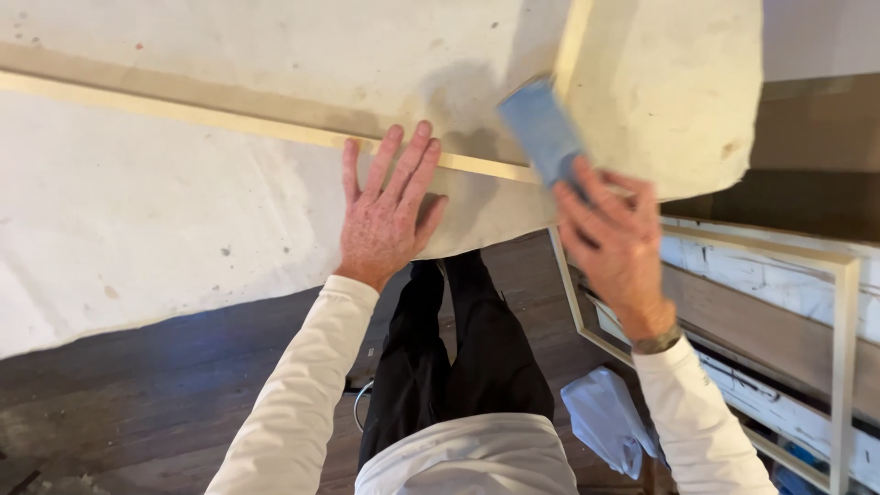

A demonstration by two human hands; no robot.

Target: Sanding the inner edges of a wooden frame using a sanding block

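Under your left hand [385,215] a white, stained drop cloth [156,211] is lying over a flat work surface; your fingers are spreading wide and pressing flat, the fingertips reaching up onto a thin pale wooden strip [229,119] that is running across the cloth from the far left toward your other hand; that flat, spread press seems to be keeping the strip from sliding while the other hand is working on it. Just right of those fingertips, your right hand [610,243] is pinching a blue sanding block [543,130] between thumb and curled fingers, the block tilting up and away from the knuckles and touching the strip near the point where a second pale strip [573,41] is rising toward the top edge; the grip low on the block looks meant to leave its face free against the wood; the block is blurring slightly, so you cannot tell exactly which face is touching. Below your right wrist a pale wooden frame [843,348] is leaning over white-painted boards, and a crumpled white bag [605,417] is lying on the dark wooden floor [137,403] beside your dark trouser legs.
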